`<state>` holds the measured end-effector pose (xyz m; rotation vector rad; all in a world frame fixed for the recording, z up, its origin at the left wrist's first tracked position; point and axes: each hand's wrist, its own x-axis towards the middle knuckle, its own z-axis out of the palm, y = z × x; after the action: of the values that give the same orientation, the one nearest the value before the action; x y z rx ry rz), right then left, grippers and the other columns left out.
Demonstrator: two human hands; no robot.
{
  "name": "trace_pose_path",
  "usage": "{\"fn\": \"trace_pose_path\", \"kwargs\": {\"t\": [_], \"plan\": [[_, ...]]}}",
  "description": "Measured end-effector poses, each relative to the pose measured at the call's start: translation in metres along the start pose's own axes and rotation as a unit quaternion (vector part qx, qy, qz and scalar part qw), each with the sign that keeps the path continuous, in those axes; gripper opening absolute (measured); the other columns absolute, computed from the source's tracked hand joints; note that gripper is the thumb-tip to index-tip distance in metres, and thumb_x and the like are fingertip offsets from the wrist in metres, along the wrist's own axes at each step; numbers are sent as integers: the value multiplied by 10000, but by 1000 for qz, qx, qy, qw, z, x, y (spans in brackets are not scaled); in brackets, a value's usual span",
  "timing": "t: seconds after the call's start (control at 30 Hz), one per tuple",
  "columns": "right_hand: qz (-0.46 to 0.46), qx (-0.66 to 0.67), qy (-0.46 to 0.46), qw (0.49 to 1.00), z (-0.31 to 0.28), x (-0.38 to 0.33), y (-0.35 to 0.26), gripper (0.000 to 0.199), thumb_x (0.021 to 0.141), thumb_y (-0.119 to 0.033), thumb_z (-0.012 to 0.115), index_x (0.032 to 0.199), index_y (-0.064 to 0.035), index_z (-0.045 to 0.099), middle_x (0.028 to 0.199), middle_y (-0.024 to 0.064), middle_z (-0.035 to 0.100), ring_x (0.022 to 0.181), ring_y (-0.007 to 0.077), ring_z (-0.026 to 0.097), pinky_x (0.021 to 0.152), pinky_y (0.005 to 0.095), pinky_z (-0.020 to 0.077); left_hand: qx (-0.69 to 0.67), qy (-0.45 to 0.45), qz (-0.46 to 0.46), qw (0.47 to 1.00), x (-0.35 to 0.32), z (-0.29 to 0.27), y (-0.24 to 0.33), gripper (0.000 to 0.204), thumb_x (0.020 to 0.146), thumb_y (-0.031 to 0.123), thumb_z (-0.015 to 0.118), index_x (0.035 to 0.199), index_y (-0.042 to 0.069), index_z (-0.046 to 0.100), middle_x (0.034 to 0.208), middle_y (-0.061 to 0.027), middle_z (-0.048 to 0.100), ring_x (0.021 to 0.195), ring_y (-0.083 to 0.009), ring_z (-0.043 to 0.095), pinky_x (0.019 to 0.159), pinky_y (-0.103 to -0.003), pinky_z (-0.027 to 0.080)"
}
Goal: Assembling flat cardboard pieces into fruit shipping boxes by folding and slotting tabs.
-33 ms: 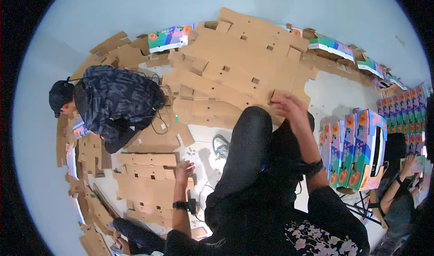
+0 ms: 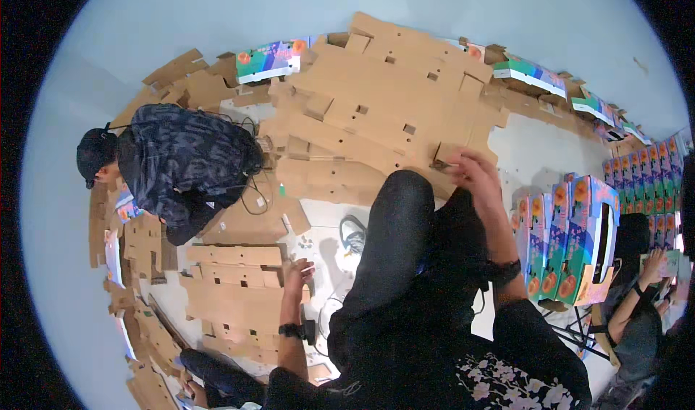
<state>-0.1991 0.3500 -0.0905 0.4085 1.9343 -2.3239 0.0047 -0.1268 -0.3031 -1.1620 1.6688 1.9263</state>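
My right hand [image 2: 479, 180] is over the right edge of a large brown cardboard sheet [image 2: 365, 77], its fingers apart and half bent beside a small raised flap [image 2: 440, 162]. I see nothing held in it. My left hand [image 2: 295, 274] is low on the left, near the right edge of a smaller stack of flat cardboard [image 2: 230, 294]. Its fingers are curled together around a small pale bit at the fingertips, too small to name. Both wrists wear black bands.
A co-worker in a dark patterned jacket [image 2: 192, 160] bends down at the left. Printed colourful boxes [image 2: 575, 240] stand at the right, beside another person's arm [image 2: 630, 301]. Cables [image 2: 327, 312] and a shoe [image 2: 353, 235] are on the white floor.
My right hand has shifted slightly right, and its fingers are more bent, uncovering the small flap. My left hand has moved slightly to the right.
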Motion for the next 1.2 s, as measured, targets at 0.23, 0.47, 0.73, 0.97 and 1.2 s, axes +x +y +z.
{"fn": "trace_pose_path", "kwargs": {"t": [0.23, 0.47, 0.73, 0.97, 1.2], "plan": [[6, -106, 165, 981, -114, 31, 68, 332, 1010, -240, 595, 1277, -46, 629, 1101, 81, 726, 990, 164, 678, 864, 326, 535, 19, -8, 251, 968, 72, 47, 69, 434, 1003, 358, 672, 1222, -15, 637, 1098, -84, 701, 959, -174, 661, 895, -323, 541], [114, -116, -23, 986, -131, 52, 217, 432, 977, -327, 673, 1207, 38, 656, 1051, 76, 715, 894, 159, 648, 784, 302, 541, -92, -63, 227, 967, 207, 132, 205, 503, 1039, 348, 612, 1371, -23, 543, 1316, -100, 623, 1169, -207, 613, 1040, -349, 462], [82, -79, -5, 993, -109, 27, 185, 372, 999, -281, 648, 1187, 38, 677, 1037, 66, 718, 897, 149, 646, 814, 301, 535, -170, -17, 95, 981, 279, 184, 251, 444, 979, 427, 668, 1304, 127, 640, 1222, -22, 671, 1112, -162, 613, 963, -345, 474], [53, -79, 21, 995, -95, 34, 174, 325, 1018, -241, 626, 1170, 38, 696, 1025, 56, 719, 900, 139, 644, 840, 300, 531, -166, -65, 90, 980, 281, 186, 272, 402, 953, 349, 716, 1291, 143, 642, 1232, -43, 677, 1070, -189, 655, 858, -365, 535], [103, -75, 58, 990, -133, 50, 171, 310, 1031, -210, 623, 1196, 39, 705, 1037, 49, 728, 923, 112, 645, 875, 285, 526, -188, -59, 190, 962, 175, 191, 279, 376, 991, 262, 686, 1320, 96, 610, 1275, -67, 664, 1117, -206, 664, 970, -391, 551]]}}
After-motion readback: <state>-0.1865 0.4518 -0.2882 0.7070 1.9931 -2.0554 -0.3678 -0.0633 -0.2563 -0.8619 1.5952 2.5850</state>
